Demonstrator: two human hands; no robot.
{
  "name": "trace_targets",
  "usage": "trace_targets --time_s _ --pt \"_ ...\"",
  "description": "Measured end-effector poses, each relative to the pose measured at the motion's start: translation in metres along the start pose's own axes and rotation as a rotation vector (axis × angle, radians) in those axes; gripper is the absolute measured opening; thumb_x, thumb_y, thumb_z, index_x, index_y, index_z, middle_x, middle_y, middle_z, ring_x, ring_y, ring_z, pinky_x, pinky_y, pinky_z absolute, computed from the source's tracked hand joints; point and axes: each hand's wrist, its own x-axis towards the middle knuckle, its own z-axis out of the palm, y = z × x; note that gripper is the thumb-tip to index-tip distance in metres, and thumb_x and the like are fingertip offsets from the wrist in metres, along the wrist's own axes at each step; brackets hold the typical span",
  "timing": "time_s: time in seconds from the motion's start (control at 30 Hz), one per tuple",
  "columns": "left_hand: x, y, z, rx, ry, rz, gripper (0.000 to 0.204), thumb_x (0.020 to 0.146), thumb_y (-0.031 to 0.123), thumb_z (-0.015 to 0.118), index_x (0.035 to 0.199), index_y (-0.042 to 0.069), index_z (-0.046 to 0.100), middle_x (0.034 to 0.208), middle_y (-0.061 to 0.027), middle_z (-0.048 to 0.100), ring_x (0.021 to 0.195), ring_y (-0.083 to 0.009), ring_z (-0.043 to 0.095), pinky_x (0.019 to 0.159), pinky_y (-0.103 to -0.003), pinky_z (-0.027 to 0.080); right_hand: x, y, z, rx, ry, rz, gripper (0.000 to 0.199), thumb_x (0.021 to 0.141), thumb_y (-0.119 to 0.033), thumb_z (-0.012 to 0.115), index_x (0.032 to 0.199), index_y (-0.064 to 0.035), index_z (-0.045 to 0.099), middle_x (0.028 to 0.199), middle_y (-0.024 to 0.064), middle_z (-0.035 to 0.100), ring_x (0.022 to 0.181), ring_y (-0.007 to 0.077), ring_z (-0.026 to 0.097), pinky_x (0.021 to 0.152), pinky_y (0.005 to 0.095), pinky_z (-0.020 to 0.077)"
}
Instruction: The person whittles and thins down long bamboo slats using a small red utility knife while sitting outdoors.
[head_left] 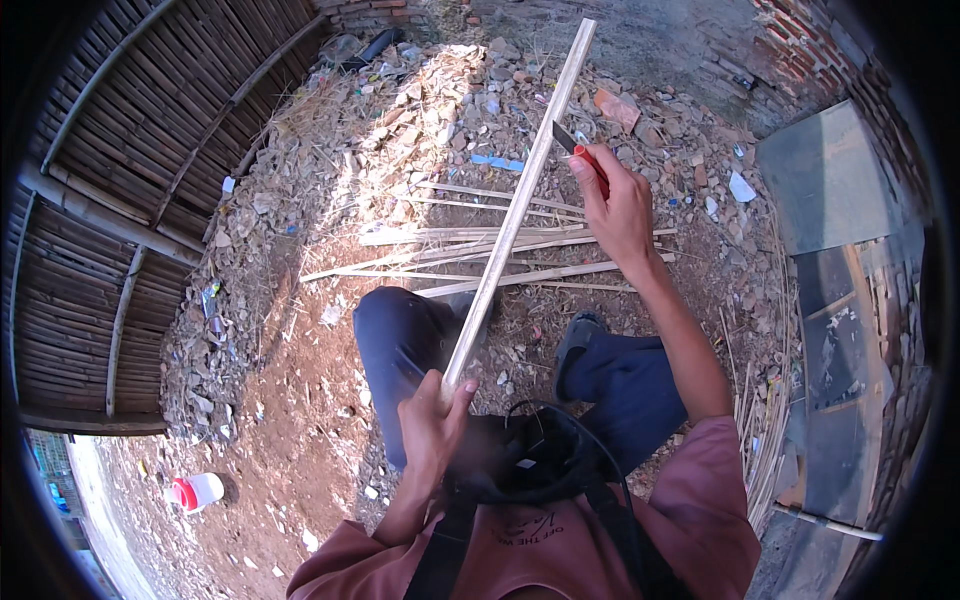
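A long pale strip of split bamboo or wood (517, 205) slants up and away from my lap toward the far wall. My left hand (436, 420) is closed round its near end, close to my left knee. In my right hand (622, 215) is a knife (580, 157) with a red handle and a dark blade. The blade meets the right edge of the strip in its upper part. Several similar pale strips (450, 240) lie loosely crossed on the ground beyond my knees.
Rubble and dry scraps (400, 140) cover the ground toward a brick wall (670, 50). A bamboo-slat panel (110, 290) stands at the left. A white container with a red top (200, 491) sits at the lower left. Flat boards (830, 180) lean at the right.
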Motion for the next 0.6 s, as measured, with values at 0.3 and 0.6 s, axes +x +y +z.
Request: trace_targets --time_s 0.3,0.6 --pt "0.02 0.004 0.003 -0.3 -0.177 0.025 0.038 0.112 0.033 0.06 0.087 0.004 0.056 0.07 0.0058 0.045 0.063 -0.0033 0.037 0.053 -0.026 0.028 -0.037 -0.012 0.005 0.325 -0.253 0.062 0.032 0.108 -0.033 0.066 0.108 -0.0007 0.064 0.074 0.0065 0.064 0.064 0.0115 0.056 0.06 0.0304 0.0423" --pt "0.034 0.017 0.001 -0.631 -0.371 -0.029 0.041 0.116 0.045 0.045 0.101 0.009 0.055 0.07 0.0088 0.039 0.057 -0.0017 0.034 0.05 -0.021 0.027 -0.091 -0.053 0.039 0.381 -0.458 -0.332 0.028 0.095 -0.029 0.08 0.102 -0.0043 0.069 0.082 0.0079 0.071 0.065 0.026 0.069 0.057 0.037 0.0534"
